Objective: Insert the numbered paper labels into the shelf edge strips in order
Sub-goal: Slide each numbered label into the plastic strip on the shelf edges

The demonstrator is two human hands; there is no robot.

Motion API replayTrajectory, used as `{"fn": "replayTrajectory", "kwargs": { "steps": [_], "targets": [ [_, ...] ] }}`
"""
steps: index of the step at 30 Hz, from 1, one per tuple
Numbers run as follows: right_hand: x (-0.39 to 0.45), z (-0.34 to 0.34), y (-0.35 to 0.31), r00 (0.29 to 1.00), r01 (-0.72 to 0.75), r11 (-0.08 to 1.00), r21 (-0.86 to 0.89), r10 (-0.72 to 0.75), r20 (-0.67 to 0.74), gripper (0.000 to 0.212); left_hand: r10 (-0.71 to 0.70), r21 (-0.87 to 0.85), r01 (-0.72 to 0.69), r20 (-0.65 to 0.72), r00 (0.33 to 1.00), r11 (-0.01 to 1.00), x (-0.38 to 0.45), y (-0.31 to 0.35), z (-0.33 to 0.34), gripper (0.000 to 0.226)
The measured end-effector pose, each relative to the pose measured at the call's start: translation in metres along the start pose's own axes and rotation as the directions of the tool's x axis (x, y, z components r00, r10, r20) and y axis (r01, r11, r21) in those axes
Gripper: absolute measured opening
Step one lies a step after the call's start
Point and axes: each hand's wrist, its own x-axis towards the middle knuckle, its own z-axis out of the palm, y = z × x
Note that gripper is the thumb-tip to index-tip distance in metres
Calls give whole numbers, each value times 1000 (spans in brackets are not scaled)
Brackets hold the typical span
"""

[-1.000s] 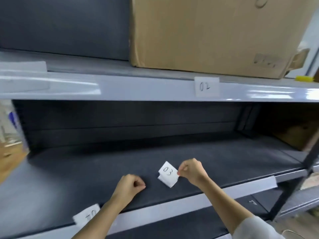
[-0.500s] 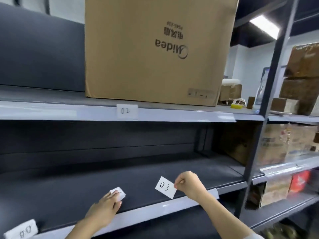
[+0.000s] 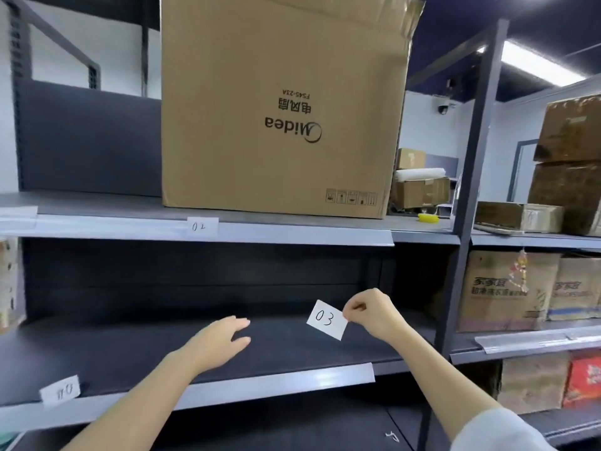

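Note:
My right hand [image 3: 370,315] pinches a white paper label marked 03 [image 3: 327,319] by its right edge, holding it in the air above the dark middle shelf [image 3: 130,353]. My left hand [image 3: 218,345] hovers flat over that shelf with straight fingers and holds nothing. A label marked 02 [image 3: 202,226] sits in the clear edge strip of the upper shelf [image 3: 292,236]. Another label [image 3: 60,389] sits in the middle shelf's edge strip [image 3: 276,384] at the far left; its number is blurred.
A large brown Midea carton [image 3: 283,105] stands on the upper shelf. A dark upright post [image 3: 468,203] bounds the bay on the right. Beyond it, more cardboard boxes [image 3: 507,291] fill neighbouring shelves. A small yellow object [image 3: 428,218] lies on the upper shelf.
The view has tilted up. My right hand has lifted the 03 label higher. My left hand has left the small stack of labels and opened; the stack is out of sight.

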Motion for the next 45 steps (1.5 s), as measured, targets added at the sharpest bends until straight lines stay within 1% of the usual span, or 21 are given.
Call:
{"fn": "replayTrajectory", "kwargs": {
  "steps": [4, 7, 9, 11, 13, 16, 17, 20, 22, 25, 26, 28, 31, 34, 38, 45],
  "targets": [
    [12, -26, -2, 998, 18, 1000, -4, -18, -67, 18, 82, 31, -79, -104, 991, 996, 22, 28, -28, 45],
    [30, -46, -4, 993, 37, 999, -39, -41, -111, 10, 141, 109, -130, -99, 985, 985, 46, 45, -43, 45],
    [47, -58, -4, 988, 53, 997, -51, -60, -146, 11, 181, 122, -165, -133, 974, 979, 63, 60, -53, 45],
    [66, -69, -3, 983, 74, 996, -53, -82, -164, 11, 230, 109, -212, -191, 954, 971, 78, 79, -62, 44],
    [86, -75, 0, 982, 87, 995, -45, -94, -166, 11, 279, 147, -250, -230, 932, 957, 93, 96, -65, 40],
    [119, -86, 5, 977, 140, 990, -35, -144, -156, 10, 311, 174, -268, -317, 896, 948, 121, 113, -67, 37],
    [131, -89, 6, 974, 164, 986, -33, -167, -151, 13, 312, 179, -263, -358, 880, 948, 130, 117, -68, 36],
    [166, -102, 6, 957, 249, 967, -46, -253, -139, 36, 297, 202, -227, -456, 839, 953, 157, 128, -70, 31],
    [187, -108, 6, 954, 278, 959, -47, -282, -102, 32, 285, 209, -209, -459, 842, 955, 173, 133, -73, 28],
    [217, -114, 6, 944, 320, 946, -51, -322, -68, 13, 279, 221, -198, -439, 854, 955, 188, 137, -69, 24],
    [225, -114, 6, 942, 328, 943, -58, -331, -60, 10, 287, 229, -203, -433, 855, 952, 190, 138, -68, 22],
    [233, -113, 8, 941, 334, 939, -83, -338, -35, 11, 300, 230, -219, -424, 854, 948, 193, 139, -66, 20],
    [238, -113, 10, 935, 354, 932, -80, -355, 3, 28, 304, 230, -225, -411, 859, 947, 198, 139, -70, 15],
    [242, -114, 9, 926, 377, 922, -92, -377, 9, 15, 289, 214, -221, -369, 883, 951, 199, 141, -75, 10],
    [244, -115, 2, 918, 396, 912, -105, -394, 41, 14, 256, 190, -197, -369, 893, 962, 197, 148, -78, 8],
    [243, -111, 5, 909, 418, 902, -111, -414, 52, 13, 233, 230, -160, -341, 911, 960, 196, 155, -83, 11]
  ]
}}
